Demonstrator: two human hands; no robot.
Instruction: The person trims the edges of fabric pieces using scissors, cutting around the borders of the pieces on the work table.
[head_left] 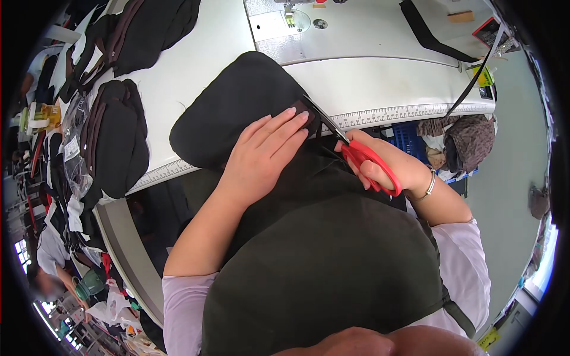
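A black fabric piece [231,101] with rounded corners lies over the front edge of the white sewing table. My left hand [265,145] is spread flat on its right part, fingers together and stretched out, pressing the cloth. Beside the fingertips a small dark brown patch [304,108] shows at the fabric's edge. My right hand [383,160] grips red-handled scissors [371,169], fingers through the loops. Their dark blades point up and left, the tips touching or just over the fabric edge near the brown patch. Whether the blades are parted I cannot make out.
A sewing machine plate [279,26] sits at the top. A measuring tape strip [392,113] runs along the table edge. Stacks of black cut pieces [122,127] lie left. A black strip [430,35] is top right; a blue crate [409,139] with cloth stands below. Another person is far left.
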